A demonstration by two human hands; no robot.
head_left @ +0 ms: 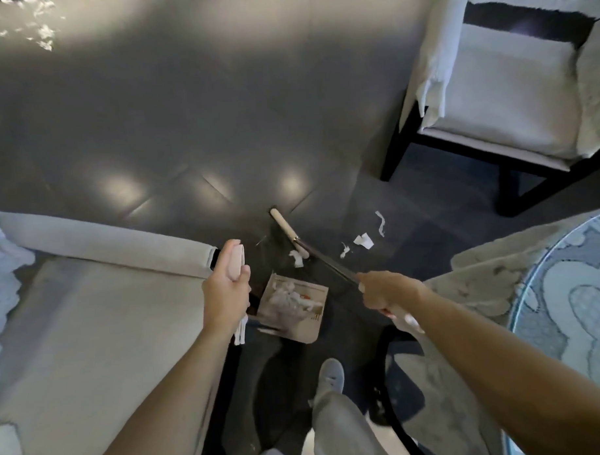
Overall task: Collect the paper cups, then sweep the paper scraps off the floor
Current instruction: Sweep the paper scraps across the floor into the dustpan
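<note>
My left hand [226, 291] grips the pale upright handle [237, 260] of a dustpan [293, 307] that rests on the dark floor and holds several white paper scraps. My right hand [384, 292] grips the dark pole of a broom [322, 259], whose pale head [285, 224] touches the floor beyond the pan. Loose white scraps lie on the floor: one beside the broom pole [297, 258], a small one [344, 249], a squarish one [363, 240] and a curled strip [380, 222]. No paper cups are in view.
A white armchair with a dark frame [498, 94] stands at the back right. A pale cushioned seat [100, 302] fills the left side. A round glass table [566, 306] over a shaggy rug [480, 272] is on the right. My foot [331, 372] stands behind the dustpan.
</note>
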